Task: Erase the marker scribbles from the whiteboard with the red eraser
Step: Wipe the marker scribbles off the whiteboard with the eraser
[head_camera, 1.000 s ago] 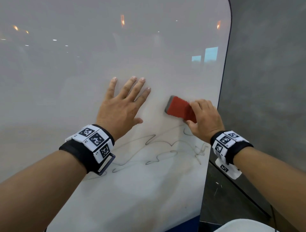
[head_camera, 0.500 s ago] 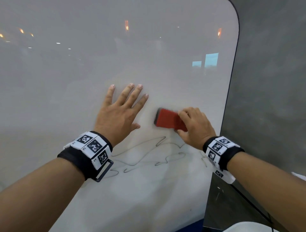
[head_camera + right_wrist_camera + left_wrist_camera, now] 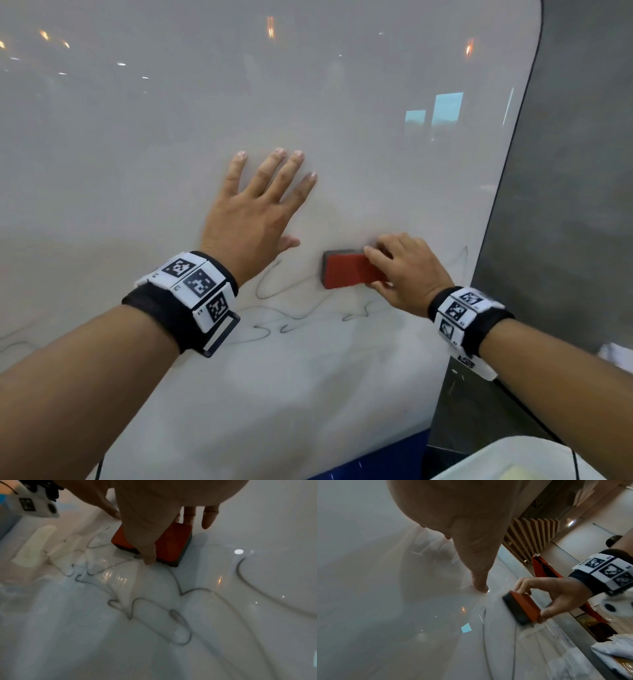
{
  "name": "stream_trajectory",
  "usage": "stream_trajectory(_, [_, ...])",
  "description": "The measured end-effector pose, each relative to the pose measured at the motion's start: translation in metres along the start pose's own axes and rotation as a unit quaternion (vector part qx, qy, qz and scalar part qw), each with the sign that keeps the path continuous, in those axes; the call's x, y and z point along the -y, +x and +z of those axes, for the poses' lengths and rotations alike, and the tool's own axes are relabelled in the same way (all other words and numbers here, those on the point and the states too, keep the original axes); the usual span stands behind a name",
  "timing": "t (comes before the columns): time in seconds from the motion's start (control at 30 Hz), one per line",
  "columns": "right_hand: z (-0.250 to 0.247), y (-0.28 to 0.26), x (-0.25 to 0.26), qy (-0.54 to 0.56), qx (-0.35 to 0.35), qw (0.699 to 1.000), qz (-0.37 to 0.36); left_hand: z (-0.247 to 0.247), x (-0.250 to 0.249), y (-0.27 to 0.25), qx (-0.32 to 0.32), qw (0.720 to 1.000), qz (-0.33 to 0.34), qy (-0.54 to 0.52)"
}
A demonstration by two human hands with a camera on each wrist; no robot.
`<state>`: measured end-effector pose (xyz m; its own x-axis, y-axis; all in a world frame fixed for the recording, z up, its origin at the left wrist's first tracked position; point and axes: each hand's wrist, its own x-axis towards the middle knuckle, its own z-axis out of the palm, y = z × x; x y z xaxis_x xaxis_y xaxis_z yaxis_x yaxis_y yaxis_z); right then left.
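The red eraser [image 3: 352, 272] sat flat on the whiteboard [image 3: 171, 137], dark felt side down, pinched across its width by the right hand [image 3: 407, 274]: thumb on the lower edge, fingers curled over the upper one. Makes sense, that grip lets you press the felt in while sliding. Just below the thumb ran the marker scribbles [image 3: 291, 315], with one loop touching the eraser's free end, so I'd guess most of the lines weren't wiped yet. On the far side of that end, the left hand [image 3: 253, 219] lay flat on the board with fingers straight and spread wide, holding nothing. Probably bracing the panel. The right wristband [image 3: 459, 311] hung near the board's edge.
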<state>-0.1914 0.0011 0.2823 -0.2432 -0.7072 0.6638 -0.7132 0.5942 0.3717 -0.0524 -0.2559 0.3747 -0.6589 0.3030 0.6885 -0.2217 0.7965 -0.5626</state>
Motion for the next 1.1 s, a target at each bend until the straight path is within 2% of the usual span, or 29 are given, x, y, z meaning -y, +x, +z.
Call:
stream_trajectory(0.2, [-0.019,0.028,-0.004,0.036,-0.088,0.986,0.14,0.002,0.014,-0.013,-0.008,1.0,0.006,-0.011])
stream_trajectory(0.27, [-0.013,0.024,0.013,0.035,-0.076,0.989,0.123,0.003,0.018,-0.018,-0.013,1.0,0.008,-0.015])
stream_trajectory(0.37, [0.0,0.014,0.033,0.003,-0.013,1.0,0.005,0.003,0.023,-0.021,-0.016,1.0,0.015,-0.017])
stream_trajectory(0.4, [-0.002,0.015,0.033,-0.005,-0.005,1.0,-0.012,0.003,0.024,-0.021,-0.015,1.0,0.016,-0.018])
stream_trajectory(0.43, [-0.004,0.019,0.029,-0.009,-0.007,1.0,-0.008,0.003,0.025,-0.022,-0.015,1.0,0.017,-0.019])
stream_trajectory(0.53, [-0.018,0.031,0.015,0.023,-0.064,0.993,0.1,0.003,0.023,-0.022,-0.014,1.0,0.014,-0.024])
stream_trajectory(0.6, [-0.021,0.031,0.015,0.029,-0.076,0.988,0.135,0.001,0.018,-0.022,-0.008,1.0,0.01,-0.018])
stream_trajectory(0.77, [-0.015,0.015,0.014,-0.026,-0.001,0.998,0.053,-0.003,0.006,-0.018,0.017,1.0,0.008,-0.019])
stream_trajectory(0.9, [-0.02,0.015,-0.007,-0.007,-0.046,0.99,0.134,-0.001,-0.01,-0.007,0.032,0.998,0.053,-0.014])
stream_trajectory(0.97, [-0.018,0.012,-0.009,-0.003,-0.058,0.988,0.144,-0.001,-0.02,0.003,0.042,0.997,0.068,-0.008])
stream_trajectory(1.1, [-0.015,0.004,-0.019,-0.034,-0.009,0.999,0.038,-0.002,-0.039,0.018,0.055,0.996,0.076,-0.001])
